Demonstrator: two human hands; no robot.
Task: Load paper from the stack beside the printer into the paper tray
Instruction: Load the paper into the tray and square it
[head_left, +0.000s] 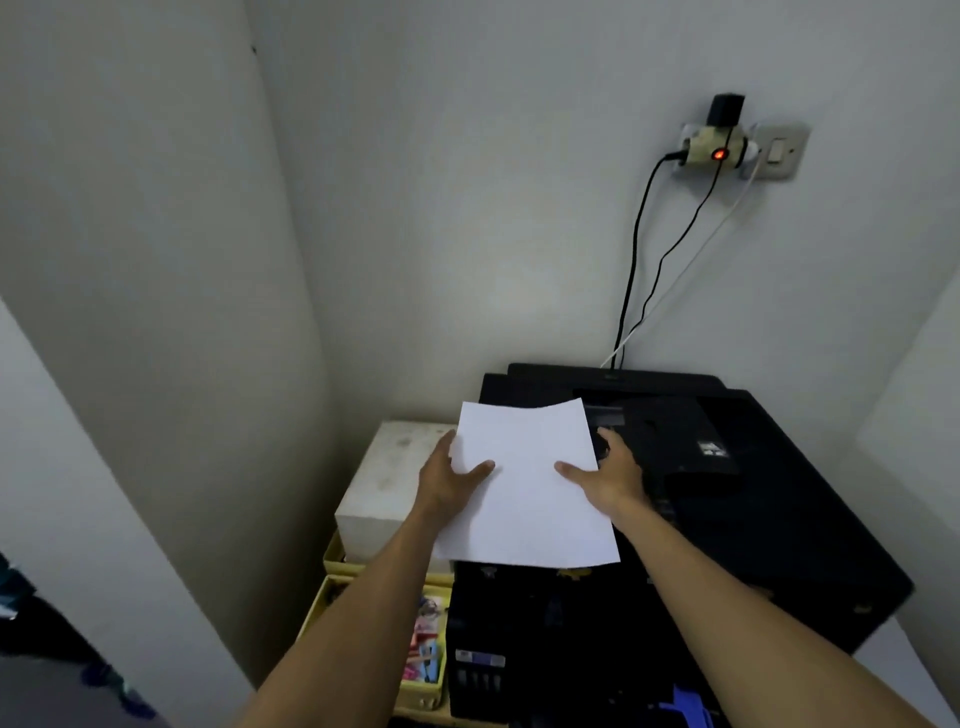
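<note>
I hold a thin batch of white paper (527, 483) in the air over the left part of the black printer (753, 493). My left hand (449, 475) grips its left edge, thumb on top. At the right edge my right hand (608, 475) does the same. The sheets sag slightly at the far edge. The paper stack (387, 478), a thick white block, sits just left of the printer, below my left hand. At the printer's back, the black rear tray (613, 375) is raised against the wall.
Yellow baskets (332, 597) with small colourful items stand under and in front of the stack. Black and white cables (636, 270) run down from a wall socket adapter (719, 145) behind the printer. White walls close in on the left and back.
</note>
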